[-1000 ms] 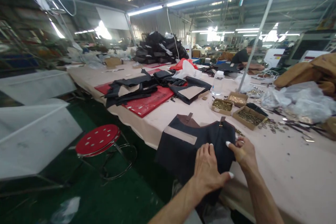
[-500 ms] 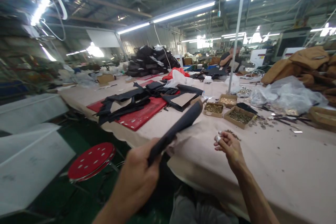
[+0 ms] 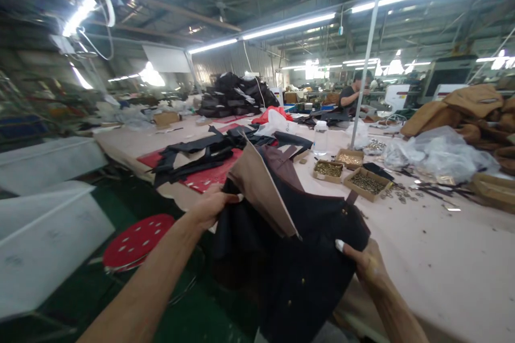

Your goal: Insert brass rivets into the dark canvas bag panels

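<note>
A dark navy fabric bag panel point(image 3: 298, 257) with a tan lining flap and brown trim hangs spread in the air in front of me, over the near edge of the pink work table point(image 3: 442, 257). My left hand point(image 3: 211, 206) pinches its upper left edge beside the tan flap. My right hand point(image 3: 362, 262) grips its right edge, thumb on top. Small metal studs show low on the panel.
Three open cardboard boxes of brass hardware point(image 3: 364, 182) stand behind the panel, with loose rings beside them and a clear bottle point(image 3: 321, 138). Black cut pieces lie on a red mat point(image 3: 209, 174). A red stool point(image 3: 139, 236) stands left. A person point(image 3: 352, 96) works far back.
The panel, held rolled in my left hand alone half a second ago, is now opened out between both hands. My right hand came off the table and took its right edge.
</note>
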`<control>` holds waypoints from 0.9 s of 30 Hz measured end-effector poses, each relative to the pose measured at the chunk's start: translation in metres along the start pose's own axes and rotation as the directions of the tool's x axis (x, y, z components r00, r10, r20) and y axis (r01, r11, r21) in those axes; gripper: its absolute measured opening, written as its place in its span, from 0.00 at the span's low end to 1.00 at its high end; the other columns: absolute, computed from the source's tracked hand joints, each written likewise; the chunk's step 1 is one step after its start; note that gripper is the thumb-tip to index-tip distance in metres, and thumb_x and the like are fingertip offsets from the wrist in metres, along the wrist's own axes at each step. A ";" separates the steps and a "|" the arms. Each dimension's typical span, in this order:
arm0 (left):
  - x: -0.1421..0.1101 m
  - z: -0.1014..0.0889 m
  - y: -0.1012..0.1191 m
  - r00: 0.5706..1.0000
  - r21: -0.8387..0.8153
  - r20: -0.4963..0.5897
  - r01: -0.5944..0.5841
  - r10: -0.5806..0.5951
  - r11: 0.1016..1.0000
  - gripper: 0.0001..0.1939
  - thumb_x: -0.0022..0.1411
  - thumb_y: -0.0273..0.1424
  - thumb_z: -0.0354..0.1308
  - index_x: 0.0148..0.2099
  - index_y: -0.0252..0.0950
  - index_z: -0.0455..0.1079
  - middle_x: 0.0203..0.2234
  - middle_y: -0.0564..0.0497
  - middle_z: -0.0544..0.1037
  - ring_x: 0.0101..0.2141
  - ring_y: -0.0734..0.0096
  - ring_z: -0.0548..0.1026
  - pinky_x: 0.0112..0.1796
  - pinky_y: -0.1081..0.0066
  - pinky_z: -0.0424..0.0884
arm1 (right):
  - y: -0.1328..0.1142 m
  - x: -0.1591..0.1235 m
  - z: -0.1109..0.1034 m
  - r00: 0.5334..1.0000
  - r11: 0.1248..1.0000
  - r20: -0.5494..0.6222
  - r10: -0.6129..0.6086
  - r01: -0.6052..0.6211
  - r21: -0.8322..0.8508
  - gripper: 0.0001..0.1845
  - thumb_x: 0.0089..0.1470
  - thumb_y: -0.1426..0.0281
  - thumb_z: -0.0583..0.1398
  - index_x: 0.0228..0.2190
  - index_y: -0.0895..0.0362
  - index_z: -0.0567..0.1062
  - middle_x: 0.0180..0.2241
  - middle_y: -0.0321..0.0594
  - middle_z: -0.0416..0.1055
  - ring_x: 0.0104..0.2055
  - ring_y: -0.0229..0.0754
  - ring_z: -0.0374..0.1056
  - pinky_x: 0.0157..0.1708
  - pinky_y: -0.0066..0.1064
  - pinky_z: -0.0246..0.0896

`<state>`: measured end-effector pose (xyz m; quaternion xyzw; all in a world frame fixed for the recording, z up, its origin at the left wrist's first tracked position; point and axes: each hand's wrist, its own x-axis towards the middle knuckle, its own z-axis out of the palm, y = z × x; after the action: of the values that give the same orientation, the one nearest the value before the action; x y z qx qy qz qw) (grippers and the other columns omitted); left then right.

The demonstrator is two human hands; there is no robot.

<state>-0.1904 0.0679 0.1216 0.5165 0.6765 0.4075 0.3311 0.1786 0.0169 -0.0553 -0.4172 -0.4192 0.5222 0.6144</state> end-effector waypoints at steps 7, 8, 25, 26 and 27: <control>0.045 0.080 -0.089 0.980 0.349 0.037 0.169 -0.193 0.922 0.09 0.45 0.22 0.60 0.33 0.31 0.71 0.29 0.43 0.80 0.36 0.52 0.81 0.34 0.65 0.77 | 0.036 -0.011 -0.027 0.996 0.891 -0.054 0.076 -0.092 -0.445 0.30 0.43 0.57 0.70 0.46 0.59 0.78 0.44 0.49 0.81 0.47 0.59 0.77 0.48 0.45 0.74; 0.045 0.089 -0.094 0.983 0.398 0.017 0.159 -0.181 0.903 0.11 0.44 0.22 0.61 0.35 0.31 0.71 0.31 0.41 0.80 0.39 0.49 0.80 0.37 0.63 0.76 | 0.040 -0.013 -0.029 0.995 0.844 -0.083 0.049 -0.086 -0.529 0.29 0.44 0.56 0.69 0.45 0.59 0.78 0.44 0.49 0.81 0.46 0.59 0.77 0.47 0.45 0.73; 0.071 0.186 -0.166 0.876 0.618 0.214 -0.465 0.433 0.634 0.41 0.63 0.46 0.57 0.71 0.31 0.52 0.70 0.34 0.53 0.70 0.47 0.49 0.68 0.48 0.47 | 0.013 0.071 0.012 0.941 0.164 0.259 -0.216 0.296 -0.941 0.33 0.55 0.59 0.61 0.59 0.59 0.68 0.53 0.56 0.70 0.53 0.59 0.68 0.52 0.46 0.65; 0.071 0.186 -0.168 0.877 0.613 0.185 -0.456 0.444 0.645 0.43 0.62 0.46 0.58 0.71 0.30 0.50 0.70 0.34 0.53 0.70 0.47 0.49 0.68 0.49 0.47 | 0.019 0.090 0.025 0.937 0.239 0.304 -0.174 0.340 -0.909 0.32 0.55 0.58 0.61 0.58 0.59 0.69 0.52 0.53 0.72 0.52 0.56 0.69 0.52 0.43 0.65; 0.071 0.186 -0.170 0.878 0.609 0.152 -0.446 0.454 0.656 0.44 0.62 0.46 0.59 0.71 0.29 0.49 0.70 0.33 0.53 0.70 0.47 0.49 0.68 0.49 0.48 | 0.027 0.109 0.039 0.937 0.301 0.329 -0.120 0.351 -0.887 0.33 0.55 0.59 0.62 0.58 0.60 0.69 0.51 0.52 0.73 0.50 0.53 0.71 0.51 0.40 0.65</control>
<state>-0.1192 0.1523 -0.1150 0.7447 0.6257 0.2310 0.0242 0.1451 0.1309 -0.0611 -0.5715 -0.7576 0.1296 0.2876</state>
